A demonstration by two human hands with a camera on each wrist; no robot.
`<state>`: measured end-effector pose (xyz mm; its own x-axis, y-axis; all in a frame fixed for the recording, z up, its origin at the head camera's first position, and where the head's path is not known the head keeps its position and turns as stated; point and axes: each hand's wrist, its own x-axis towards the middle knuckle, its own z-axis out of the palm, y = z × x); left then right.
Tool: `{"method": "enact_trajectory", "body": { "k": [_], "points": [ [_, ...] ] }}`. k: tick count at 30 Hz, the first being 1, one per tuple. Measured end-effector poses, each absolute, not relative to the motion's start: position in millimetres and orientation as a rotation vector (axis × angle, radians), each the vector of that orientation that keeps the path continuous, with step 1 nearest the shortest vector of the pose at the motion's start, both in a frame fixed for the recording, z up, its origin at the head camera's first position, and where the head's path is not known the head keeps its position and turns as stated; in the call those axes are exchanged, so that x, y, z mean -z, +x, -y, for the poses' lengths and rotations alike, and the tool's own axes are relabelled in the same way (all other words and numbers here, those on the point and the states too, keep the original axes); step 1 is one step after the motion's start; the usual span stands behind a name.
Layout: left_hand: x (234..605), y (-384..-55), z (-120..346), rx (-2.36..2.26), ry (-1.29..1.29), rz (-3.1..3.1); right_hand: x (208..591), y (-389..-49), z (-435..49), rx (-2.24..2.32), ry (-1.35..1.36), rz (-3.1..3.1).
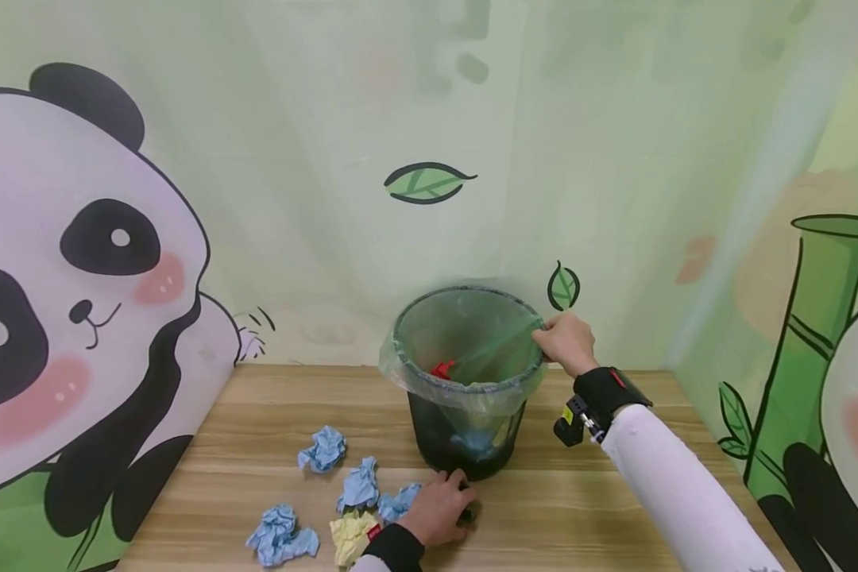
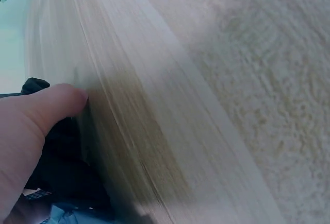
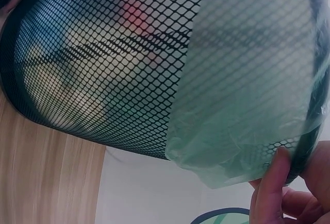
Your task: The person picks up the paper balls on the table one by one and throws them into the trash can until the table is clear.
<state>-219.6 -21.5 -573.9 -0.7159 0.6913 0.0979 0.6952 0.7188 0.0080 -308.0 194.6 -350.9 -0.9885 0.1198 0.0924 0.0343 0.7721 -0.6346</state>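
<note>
A black mesh wastebasket (image 1: 429, 441) stands upright, lined with a translucent green plastic bag (image 1: 395, 361) folded over its rim. My right hand (image 1: 568, 342) grips the rim and bag at the right side, thumb and fingers on either side of it in the right wrist view. Down at the basket's base, my left hand (image 1: 439, 508) holds a small black, crumpled-looking thing (image 2: 67, 157), partly hidden by the fingers. A blue crumpled paper ball (image 1: 400, 502) lies right beside that hand, and a yellow one (image 1: 352, 536) is near its wrist.
More blue paper balls (image 1: 322, 449) lie on the wood-grain table (image 1: 579, 508) left of the basket. Something red (image 1: 442, 369) shows inside the basket, with blurred blue and yellow shapes lower down. A panda-printed backdrop (image 1: 314, 199) rises behind.
</note>
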Motion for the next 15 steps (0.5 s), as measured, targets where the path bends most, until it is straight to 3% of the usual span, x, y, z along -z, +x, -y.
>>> {"method": "enact_trajectory", "body": {
  "k": [15],
  "points": [
    [557.5,-211.6,20.7,0.004,-1.234,2.768,351.8,-307.9,-194.8,-1.006,-0.116,2.828]
  ]
}}
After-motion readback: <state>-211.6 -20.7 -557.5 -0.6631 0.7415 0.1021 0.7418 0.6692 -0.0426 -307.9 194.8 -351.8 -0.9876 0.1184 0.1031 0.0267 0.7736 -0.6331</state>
